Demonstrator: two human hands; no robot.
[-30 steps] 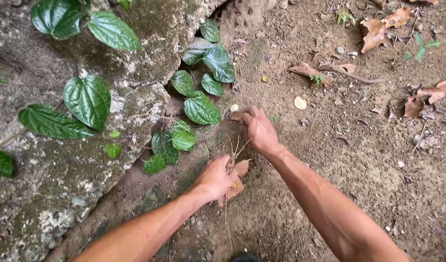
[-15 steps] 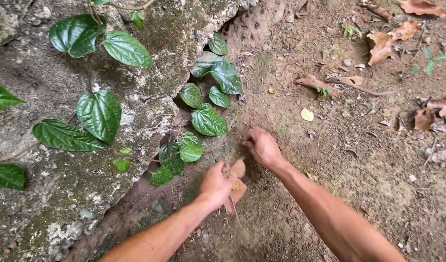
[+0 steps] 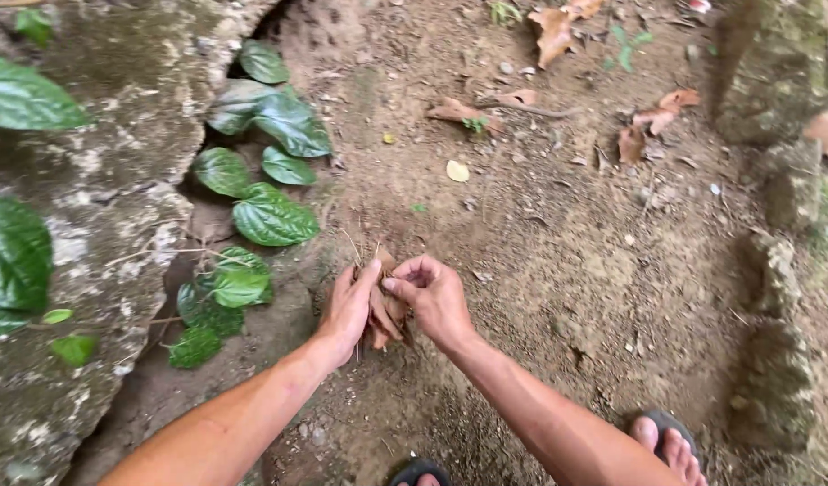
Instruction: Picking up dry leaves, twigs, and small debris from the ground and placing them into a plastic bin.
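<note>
Bare dirt ground (image 3: 558, 270); both hands (image 3: 346, 310) clasp dry leaves (image 3: 387, 315).

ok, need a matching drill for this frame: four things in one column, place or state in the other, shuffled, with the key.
Things:
1. dry leaves
2. green vine
3. rock
4. sandal

Places or states:
A. bottom right, under a foot
B. bunched between both hands
C. mossy mass on the left
D. climbing the rock's edge

The left hand and right hand meet over bare dirt.

Pairs: 1-B, 2-D, 3-C, 4-A
</note>
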